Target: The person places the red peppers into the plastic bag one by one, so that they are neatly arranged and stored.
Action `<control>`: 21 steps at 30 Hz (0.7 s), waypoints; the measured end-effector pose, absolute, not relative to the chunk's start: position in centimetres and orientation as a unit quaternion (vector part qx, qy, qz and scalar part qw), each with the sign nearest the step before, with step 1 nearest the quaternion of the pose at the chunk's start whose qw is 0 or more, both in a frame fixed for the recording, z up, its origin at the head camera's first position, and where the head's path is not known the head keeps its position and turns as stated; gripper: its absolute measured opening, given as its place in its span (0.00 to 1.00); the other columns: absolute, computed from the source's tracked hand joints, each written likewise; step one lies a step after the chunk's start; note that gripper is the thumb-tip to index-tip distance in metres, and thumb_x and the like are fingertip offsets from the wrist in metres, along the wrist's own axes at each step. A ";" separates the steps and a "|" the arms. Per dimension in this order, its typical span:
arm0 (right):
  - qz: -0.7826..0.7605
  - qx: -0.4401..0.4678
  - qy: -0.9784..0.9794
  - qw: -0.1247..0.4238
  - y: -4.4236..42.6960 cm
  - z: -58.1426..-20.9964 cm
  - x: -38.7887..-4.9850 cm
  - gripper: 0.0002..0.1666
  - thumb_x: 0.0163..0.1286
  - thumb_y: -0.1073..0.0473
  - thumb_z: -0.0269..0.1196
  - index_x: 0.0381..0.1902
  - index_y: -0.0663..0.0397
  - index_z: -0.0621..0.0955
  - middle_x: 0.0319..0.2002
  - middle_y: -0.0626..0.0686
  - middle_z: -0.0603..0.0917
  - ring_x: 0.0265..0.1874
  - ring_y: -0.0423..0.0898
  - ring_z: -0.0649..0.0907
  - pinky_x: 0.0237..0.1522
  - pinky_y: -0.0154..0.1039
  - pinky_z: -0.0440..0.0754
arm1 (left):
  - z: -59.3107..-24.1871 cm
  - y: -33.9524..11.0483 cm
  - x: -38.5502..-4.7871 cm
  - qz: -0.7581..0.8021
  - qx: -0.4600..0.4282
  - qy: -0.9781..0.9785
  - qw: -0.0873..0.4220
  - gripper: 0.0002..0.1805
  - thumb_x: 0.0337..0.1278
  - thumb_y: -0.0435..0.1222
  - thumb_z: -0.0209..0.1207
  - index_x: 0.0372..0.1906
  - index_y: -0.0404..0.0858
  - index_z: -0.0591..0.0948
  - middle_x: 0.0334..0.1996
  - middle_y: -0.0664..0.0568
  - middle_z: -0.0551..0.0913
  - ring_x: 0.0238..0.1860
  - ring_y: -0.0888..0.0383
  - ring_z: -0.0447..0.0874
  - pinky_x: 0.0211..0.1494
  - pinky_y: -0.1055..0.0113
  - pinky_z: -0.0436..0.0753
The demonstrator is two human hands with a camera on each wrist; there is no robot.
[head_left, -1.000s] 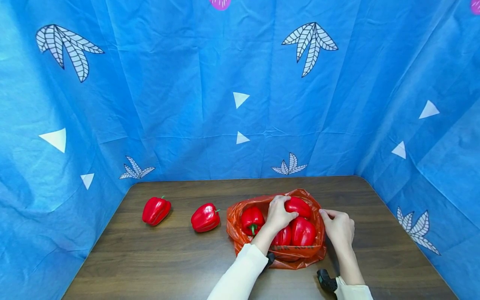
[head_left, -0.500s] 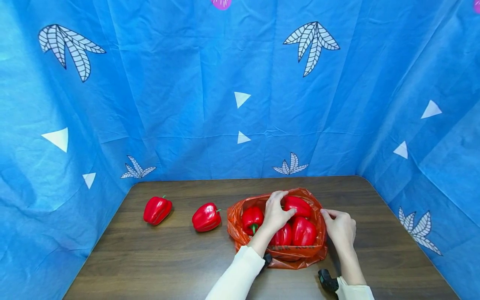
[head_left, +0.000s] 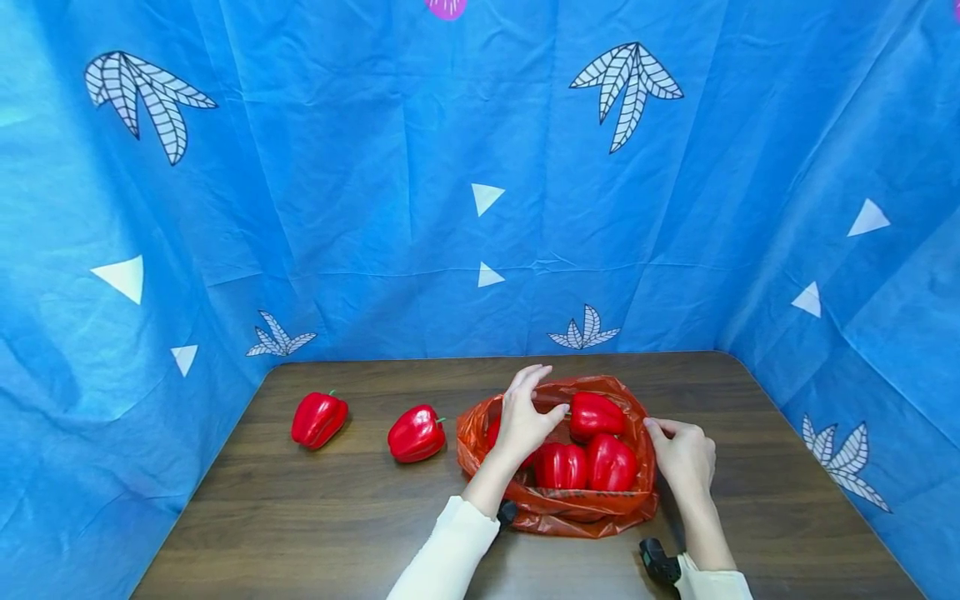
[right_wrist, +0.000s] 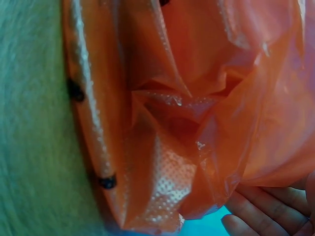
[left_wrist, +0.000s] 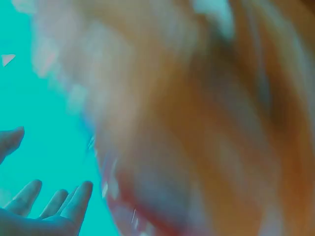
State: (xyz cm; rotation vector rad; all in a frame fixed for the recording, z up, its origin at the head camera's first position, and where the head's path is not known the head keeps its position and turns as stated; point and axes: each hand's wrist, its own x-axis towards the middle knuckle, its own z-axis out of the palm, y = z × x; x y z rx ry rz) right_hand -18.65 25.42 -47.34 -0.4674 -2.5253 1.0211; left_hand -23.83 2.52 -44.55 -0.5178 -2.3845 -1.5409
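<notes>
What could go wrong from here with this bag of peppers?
1. The right grip pinches the red-orange bag at one side of its thin rim; if it slips, that edge could fold in.
2. The left grip is spread over the bag's left part, so it might catch the rim or nudge the partly hidden pepper there.
3. The loose pepper nearest the bag lies on its side on the table; a bump could roll it.

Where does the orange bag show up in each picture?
Head: the bag, around several peppers, right of centre.
Left wrist: probably the blurred orange mass, centre and right.
Right wrist: most of the middle.
Landmark shared by head and right wrist: the right hand, at lower right in both.
</notes>
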 end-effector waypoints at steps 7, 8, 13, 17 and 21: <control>0.359 -0.166 -0.900 0.183 25.6 -47.4 -18.4 0.18 0.70 0.54 0.62 0.47 0.64 0.86 0.39 0.66 0.87 0.26 0.55 0.83 0.21 0.38 0.76 | -42.7 -2.2 -22.8 -0.556 -0.180 -0.792 0.176 0.32 0.49 0.32 0.70 0.63 0.39 0.76 0.63 0.44 0.75 0.64 0.48 0.74 0.60 0.52 0.80; 0.360 -0.166 -0.900 0.181 25.6 -47.4 -18.4 0.18 0.70 0.54 0.62 0.47 0.64 0.86 0.39 0.67 0.87 0.26 0.55 0.83 0.21 0.37 0.76 | -42.5 -2.9 -22.6 -0.556 -0.177 -0.791 0.183 0.32 0.49 0.32 0.70 0.63 0.40 0.76 0.63 0.45 0.75 0.64 0.48 0.74 0.60 0.52 0.80; 0.358 -0.165 -0.901 0.184 25.6 -47.5 -18.5 0.18 0.70 0.54 0.62 0.47 0.64 0.86 0.39 0.66 0.87 0.27 0.56 0.83 0.22 0.37 0.76 | -41.5 -6.6 -21.9 -0.550 -0.157 -0.791 0.216 0.33 0.48 0.34 0.71 0.63 0.40 0.77 0.64 0.45 0.75 0.65 0.47 0.72 0.61 0.49 0.79; 0.355 -0.162 -0.901 0.190 25.5 -47.6 -18.6 0.18 0.70 0.54 0.62 0.46 0.64 0.86 0.39 0.66 0.87 0.27 0.57 0.83 0.23 0.38 0.76 | -41.5 -9.4 -21.8 -0.537 -0.133 -0.797 0.241 0.33 0.47 0.34 0.72 0.63 0.39 0.77 0.63 0.44 0.75 0.65 0.46 0.72 0.60 0.46 0.79; 0.357 -0.162 -0.901 0.189 25.4 -47.6 -18.7 0.18 0.70 0.54 0.62 0.47 0.64 0.86 0.39 0.66 0.87 0.27 0.56 0.83 0.23 0.38 0.76 | -42.3 -12.1 -22.1 -0.528 -0.095 -0.805 0.253 0.33 0.46 0.33 0.73 0.62 0.39 0.77 0.63 0.43 0.75 0.65 0.46 0.72 0.62 0.45 0.77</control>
